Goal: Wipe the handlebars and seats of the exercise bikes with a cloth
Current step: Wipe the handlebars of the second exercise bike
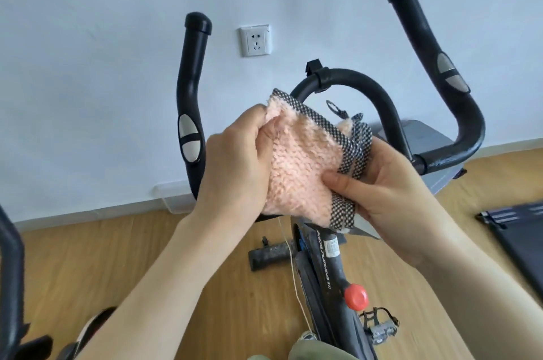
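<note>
Cloth within left fingers, right fingers

view: one head-worn, wide-angle camera.
facing: forward and down, over the handlebars toward the far wall.
nearness: close; handlebars span the frame, wooden floor at near edge.

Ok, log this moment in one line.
left hand: grips cloth | right hand: pinches cloth | cloth: bunched, in front of handlebars
</note>
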